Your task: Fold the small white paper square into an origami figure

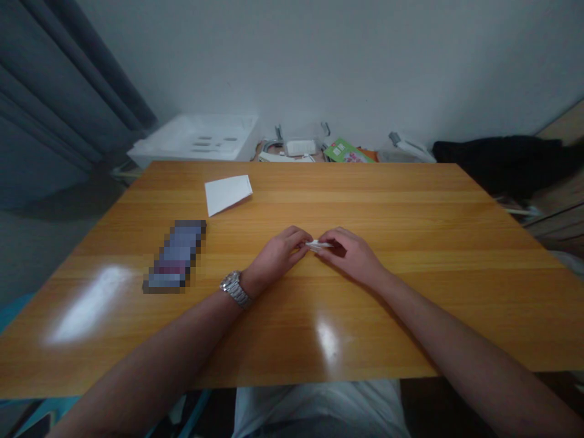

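My left hand [279, 254] and my right hand [351, 252] meet at the middle of the wooden table [410, 207]. Both pinch a small folded white paper [318, 244] between their fingertips, held low on the tabletop. Only a thin white strip of it shows between the fingers. A metal watch [235, 288] is on my left wrist. A second folded white paper [227, 193] lies flat further back on the left, apart from both hands.
A pixelated dark rectangular object [176, 257] lies left of my left hand. Behind the table's far edge are a white foam tray [196, 139], a green packet [347, 151], cables and dark cloth [502, 158]. A grey curtain [55, 103] hangs at left.
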Demonstrator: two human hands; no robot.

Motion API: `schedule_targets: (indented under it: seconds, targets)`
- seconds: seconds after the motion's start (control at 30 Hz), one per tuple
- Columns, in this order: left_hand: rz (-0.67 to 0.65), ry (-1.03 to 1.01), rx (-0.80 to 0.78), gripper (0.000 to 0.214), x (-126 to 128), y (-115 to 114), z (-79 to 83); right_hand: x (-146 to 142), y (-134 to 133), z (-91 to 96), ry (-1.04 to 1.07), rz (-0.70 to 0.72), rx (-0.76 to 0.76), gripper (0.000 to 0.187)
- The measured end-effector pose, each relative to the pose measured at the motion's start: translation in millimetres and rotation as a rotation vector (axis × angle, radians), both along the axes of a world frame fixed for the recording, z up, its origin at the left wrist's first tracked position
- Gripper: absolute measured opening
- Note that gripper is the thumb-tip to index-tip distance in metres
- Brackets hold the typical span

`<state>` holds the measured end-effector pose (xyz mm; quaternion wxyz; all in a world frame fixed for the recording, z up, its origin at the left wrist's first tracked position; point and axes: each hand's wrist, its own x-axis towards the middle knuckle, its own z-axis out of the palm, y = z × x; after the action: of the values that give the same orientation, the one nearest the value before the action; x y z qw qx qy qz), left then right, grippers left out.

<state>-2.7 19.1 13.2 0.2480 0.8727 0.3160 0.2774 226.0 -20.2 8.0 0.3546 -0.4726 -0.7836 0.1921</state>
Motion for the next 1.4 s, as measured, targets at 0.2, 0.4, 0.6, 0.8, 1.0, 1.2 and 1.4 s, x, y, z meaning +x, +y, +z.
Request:
schedule_targets:
  seconds: [0.2,0.4,0.6,0.8,1.0,1.2,1.4]
  targets:
    - [0.022,0.009,0.010,0.008,0.8,-2.0,-1.1,1.2,0.1,-0.2,-0.017,0.027,0.005,0.007]
    - [0.036,0.006,0.030,0.009,2.2,-1.0,-2.3,1.1,1.2,2.5,-0.025,0.037,0.029,0.011]
    - [0.045,0.007,0.040,0.008,3.3,-0.7,-2.5,0.9,4.9,-1.5,-0.057,0.020,0.033,0.012]
    - [0.040,0.059,0.052,0.009,2.6,0.6,-2.2,2.8,8.4,-6.0,-0.155,0.025,0.084,0.013]
    - [0.008,0.188,0.198,0.016,1.5,1.6,1.6,5.2,10.4,-6.6,-0.251,0.034,0.150,0.013]
    - [-0.111,0.291,0.362,0.024,-0.8,-2.6,9.3,10.1,10.4,-6.2,-0.300,0.095,0.185,0.015]
    - [-0.134,0.351,0.380,0.027,-1.0,-12.4,9.7,19.5,8.6,-3.4,-0.352,0.174,0.187,0.022]
